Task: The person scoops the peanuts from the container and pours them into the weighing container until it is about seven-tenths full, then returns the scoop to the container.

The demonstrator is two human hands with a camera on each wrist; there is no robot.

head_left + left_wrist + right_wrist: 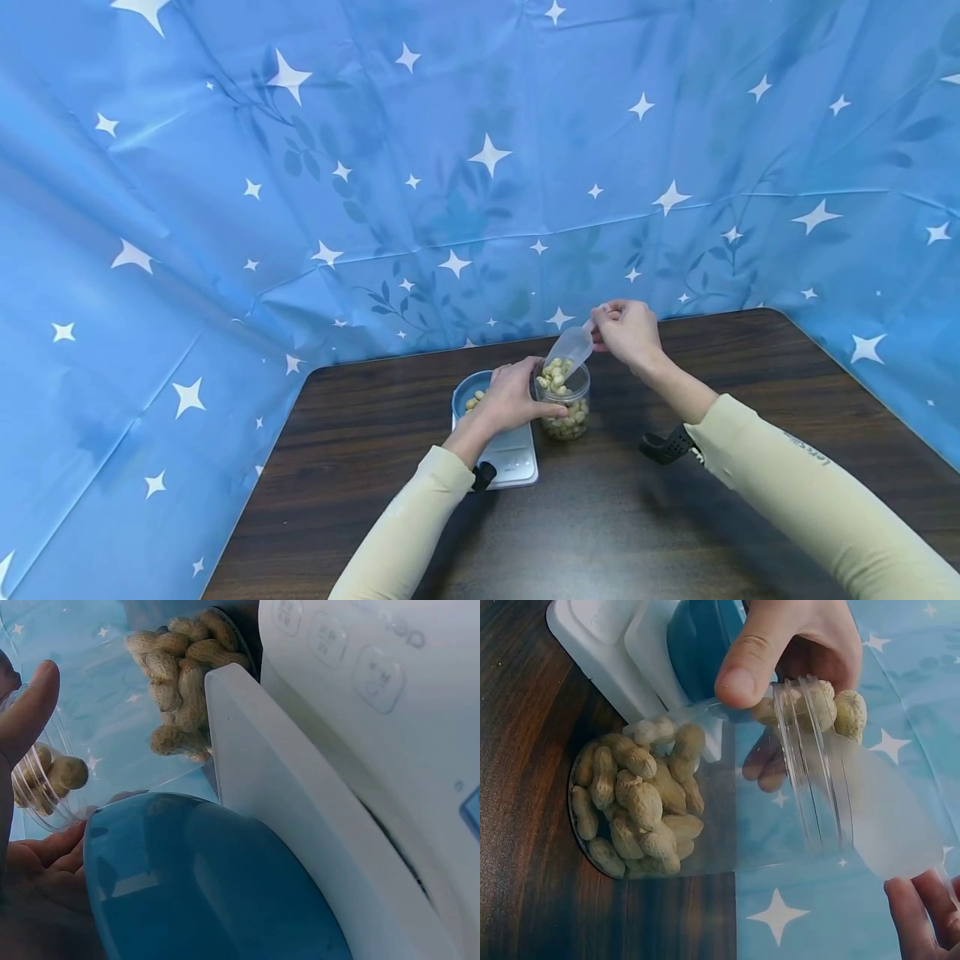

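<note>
A clear jar of unshelled peanuts stands on the table, its mouth upward. My left hand grips the jar near its rim, with the thumb on the near side and fingers behind. Above it, my right hand pinches the handle of a translucent scoop. The scoop tilts down into the jar's mouth, and several peanuts lie at its lower end. In the right wrist view, only fingertips of the right hand show, beside the scoop.
Left of the jar, a white kitchen scale carries a blue bowl with some peanuts in it. My left forearm passes over the scale's near part. A blue star-patterned cloth hangs behind the dark wooden table.
</note>
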